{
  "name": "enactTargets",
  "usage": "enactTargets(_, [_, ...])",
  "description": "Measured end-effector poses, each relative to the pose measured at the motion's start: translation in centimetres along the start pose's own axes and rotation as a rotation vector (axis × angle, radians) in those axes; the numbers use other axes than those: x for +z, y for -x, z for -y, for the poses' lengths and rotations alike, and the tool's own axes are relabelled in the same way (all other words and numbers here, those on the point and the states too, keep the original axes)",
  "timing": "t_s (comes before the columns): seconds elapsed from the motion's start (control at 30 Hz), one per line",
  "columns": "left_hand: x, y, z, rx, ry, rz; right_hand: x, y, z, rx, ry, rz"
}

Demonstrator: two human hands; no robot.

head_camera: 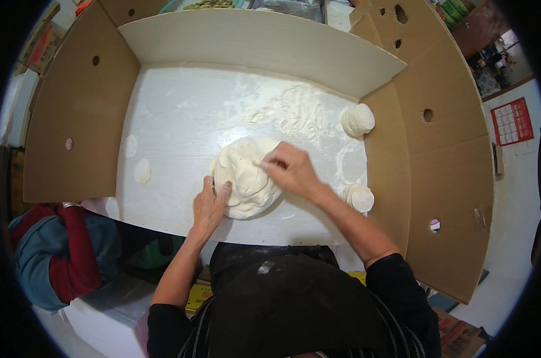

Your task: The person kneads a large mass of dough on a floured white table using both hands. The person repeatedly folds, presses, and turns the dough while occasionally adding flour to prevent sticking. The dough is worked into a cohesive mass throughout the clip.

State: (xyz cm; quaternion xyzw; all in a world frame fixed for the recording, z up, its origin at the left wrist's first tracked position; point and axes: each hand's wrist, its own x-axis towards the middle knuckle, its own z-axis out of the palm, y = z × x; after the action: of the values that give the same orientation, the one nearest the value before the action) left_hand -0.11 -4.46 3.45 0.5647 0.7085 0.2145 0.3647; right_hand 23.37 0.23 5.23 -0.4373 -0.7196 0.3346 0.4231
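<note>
A large, lumpy mass of pale dough (246, 179) lies on the floured white worktop (176, 116) in front of me. At its left edge rests my left hand (210, 201), thumb on the dough and fingers along its side. My right hand (293, 170) is closed in a fist-like curl at the dough's upper right, slightly blurred. Its fingertips pinch the dough's surface. Two stacks of thin round dough wrappers stand at the right side, an upper stack (358, 120) and a lower stack (358, 197).
Loose flour (297, 109) is spread behind the dough. Two single wrappers (142, 171) lie at the left. Cardboard walls stand left (80, 107) and right (440, 170), with a pale board (261, 42) across the back. Another person's red sleeve (76, 255) is at lower left.
</note>
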Motion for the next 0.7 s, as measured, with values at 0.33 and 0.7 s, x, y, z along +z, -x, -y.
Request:
enactTargets(0.33, [0.1,-1.5,-4.3,0.795,-0.093,0.042,1.4,1.1,-0.1,0.02,0.092,0.276])
enactTargets(0.7, [-2.3,-6.1,-3.5,0.318,0.276,0.238,-1.8,-2.0,-3.9,0.567,-0.512,0.123])
